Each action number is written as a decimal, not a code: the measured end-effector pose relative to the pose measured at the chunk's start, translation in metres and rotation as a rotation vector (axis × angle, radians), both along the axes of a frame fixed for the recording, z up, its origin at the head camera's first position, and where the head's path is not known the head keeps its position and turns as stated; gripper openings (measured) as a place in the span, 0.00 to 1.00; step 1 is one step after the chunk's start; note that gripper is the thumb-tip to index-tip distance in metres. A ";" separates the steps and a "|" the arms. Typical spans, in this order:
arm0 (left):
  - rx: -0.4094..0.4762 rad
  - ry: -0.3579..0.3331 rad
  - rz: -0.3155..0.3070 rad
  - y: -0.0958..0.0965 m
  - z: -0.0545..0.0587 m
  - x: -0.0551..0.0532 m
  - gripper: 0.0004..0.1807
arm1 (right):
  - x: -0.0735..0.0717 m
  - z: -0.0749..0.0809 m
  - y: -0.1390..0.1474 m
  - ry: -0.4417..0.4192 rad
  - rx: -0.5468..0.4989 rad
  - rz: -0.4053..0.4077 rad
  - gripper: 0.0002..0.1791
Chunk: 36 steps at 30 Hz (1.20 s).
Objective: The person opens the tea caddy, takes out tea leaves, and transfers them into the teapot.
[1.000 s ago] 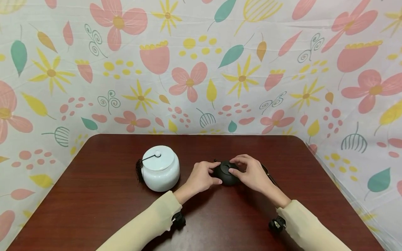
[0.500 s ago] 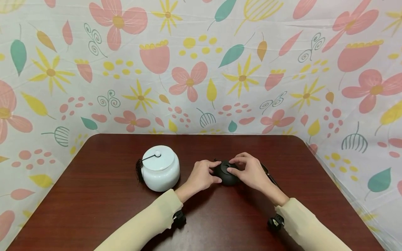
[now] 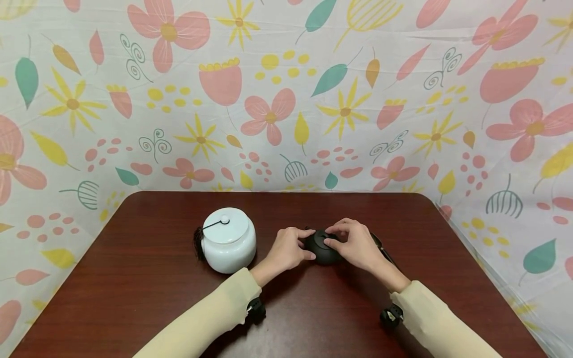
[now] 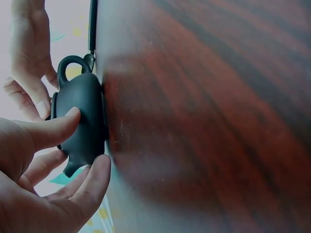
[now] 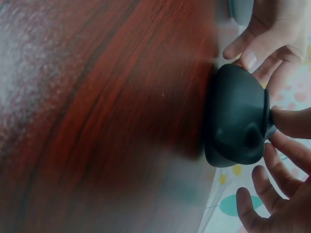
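A white lidded jar (image 3: pixel 229 243) with a dark tassel (image 3: pixel 198 243) stood to the left of the black teapot (image 3: pixel 328 256), the left hand (image 3: pixel 286 249) between them; a slender dark rod (image 4: pixel 92 24) lay beyond the right hand (image 3: pixel 358 247), partly hidden by it; the left hand grasped the teapot near its spout (image 4: pixel 70 169), thumb and fingers on opposite sides; the right hand pinched the lid (image 5: pixel 267 107) at its top; the teapot rested upright on a glossy red-brown table (image 3: pixel 134 298); a floral cloth (image 3: pixel 286 64) formed the backdrop.

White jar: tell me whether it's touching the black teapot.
Apart. The head view shows it plainly: bare tabletop and the left hand lie between the white jar and the black teapot.
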<state>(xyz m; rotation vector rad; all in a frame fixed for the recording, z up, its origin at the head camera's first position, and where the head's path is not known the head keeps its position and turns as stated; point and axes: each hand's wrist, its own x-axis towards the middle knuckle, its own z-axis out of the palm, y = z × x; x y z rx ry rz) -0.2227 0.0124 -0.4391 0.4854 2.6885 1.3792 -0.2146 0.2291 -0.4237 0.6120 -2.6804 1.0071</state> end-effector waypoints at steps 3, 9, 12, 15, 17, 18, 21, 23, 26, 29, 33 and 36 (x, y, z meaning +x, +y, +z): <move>-0.006 -0.011 0.003 0.000 0.001 0.001 0.33 | 0.000 0.000 0.000 0.008 -0.004 0.004 0.09; 0.000 -0.007 -0.002 0.000 0.001 0.000 0.33 | 0.000 0.000 -0.001 0.007 -0.016 0.012 0.08; 0.016 -0.002 -0.005 0.000 -0.001 -0.001 0.33 | -0.002 0.000 -0.002 -0.006 -0.022 0.002 0.09; 0.025 0.003 -0.008 -0.001 -0.001 -0.001 0.33 | -0.004 -0.001 -0.001 -0.018 -0.031 -0.001 0.10; 0.026 0.004 -0.008 -0.001 -0.001 -0.001 0.33 | -0.005 -0.002 -0.001 -0.022 -0.040 0.001 0.10; 0.026 0.003 -0.007 -0.001 -0.001 -0.001 0.33 | -0.005 -0.002 0.000 -0.021 -0.046 0.003 0.09; 0.024 0.001 -0.005 -0.001 0.000 -0.001 0.33 | -0.006 -0.003 0.000 -0.023 -0.065 0.009 0.09; 0.023 0.000 -0.003 -0.001 0.000 -0.001 0.33 | -0.006 -0.003 0.001 -0.024 -0.076 0.012 0.08; 0.022 -0.002 0.000 0.000 0.000 -0.001 0.33 | -0.008 -0.005 0.002 -0.031 -0.089 0.022 0.08; 0.020 -0.002 0.001 0.000 0.000 -0.001 0.33 | -0.009 -0.005 0.002 -0.042 -0.098 0.030 0.08; 0.022 -0.005 0.000 0.000 -0.001 -0.001 0.33 | -0.010 -0.005 0.004 -0.052 -0.110 0.043 0.08; 0.028 -0.008 -0.001 0.000 -0.001 -0.001 0.33 | -0.011 -0.005 0.004 -0.052 -0.117 0.052 0.08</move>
